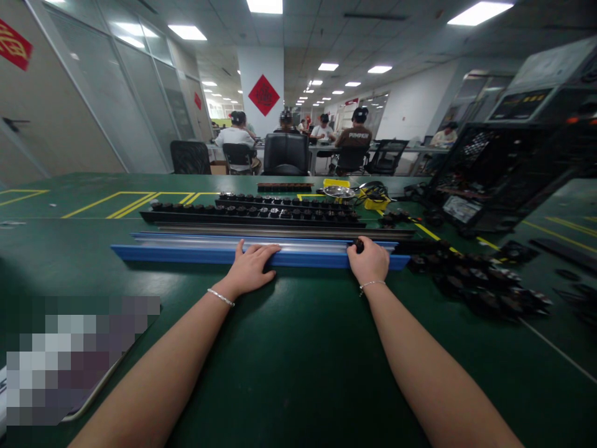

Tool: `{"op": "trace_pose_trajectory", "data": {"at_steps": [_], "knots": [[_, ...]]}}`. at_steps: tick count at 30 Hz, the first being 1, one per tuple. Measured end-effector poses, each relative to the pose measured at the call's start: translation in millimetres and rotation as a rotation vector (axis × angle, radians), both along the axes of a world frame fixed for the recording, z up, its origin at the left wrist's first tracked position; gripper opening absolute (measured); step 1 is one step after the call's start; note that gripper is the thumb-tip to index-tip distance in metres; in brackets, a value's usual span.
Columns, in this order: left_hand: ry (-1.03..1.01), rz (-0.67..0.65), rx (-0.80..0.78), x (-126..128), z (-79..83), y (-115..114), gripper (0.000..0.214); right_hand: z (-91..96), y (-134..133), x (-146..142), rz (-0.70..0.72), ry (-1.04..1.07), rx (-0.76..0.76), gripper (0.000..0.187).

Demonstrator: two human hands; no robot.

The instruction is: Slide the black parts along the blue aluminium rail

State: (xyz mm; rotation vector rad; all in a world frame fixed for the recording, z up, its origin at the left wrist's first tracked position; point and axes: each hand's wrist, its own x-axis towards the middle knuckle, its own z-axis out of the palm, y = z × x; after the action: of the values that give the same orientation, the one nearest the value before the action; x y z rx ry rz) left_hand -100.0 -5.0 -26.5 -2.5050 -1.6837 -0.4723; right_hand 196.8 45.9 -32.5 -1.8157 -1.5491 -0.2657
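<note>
A long blue rail with a silvery inner channel lies across the green table in front of me. My left hand rests on its middle with the fingers spread over the near edge and channel. At the rail's right part, my right hand is closed around a small round black part, holding it over the channel. Much of that part is hidden by the fingers. Just behind the blue rail lies a dark long strip. Farther back, a black rail carries a row of small black round parts.
Piles of black round parts lie to the right. A metal dish and cables sit at the back near yellow holders. An opened computer case stands at the right. A blurred-out flat item lies at the left. People sit at desks beyond.
</note>
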Motion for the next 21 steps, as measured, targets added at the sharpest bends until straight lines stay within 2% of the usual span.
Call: {"op": "trace_pose_trajectory", "data": {"at_steps": [21], "knots": [[0.000,0.001,-0.004,-0.6,0.0,-0.2,0.060,1.6,0.8,7.3,-0.052,0.019,-0.012,0.038]]}}
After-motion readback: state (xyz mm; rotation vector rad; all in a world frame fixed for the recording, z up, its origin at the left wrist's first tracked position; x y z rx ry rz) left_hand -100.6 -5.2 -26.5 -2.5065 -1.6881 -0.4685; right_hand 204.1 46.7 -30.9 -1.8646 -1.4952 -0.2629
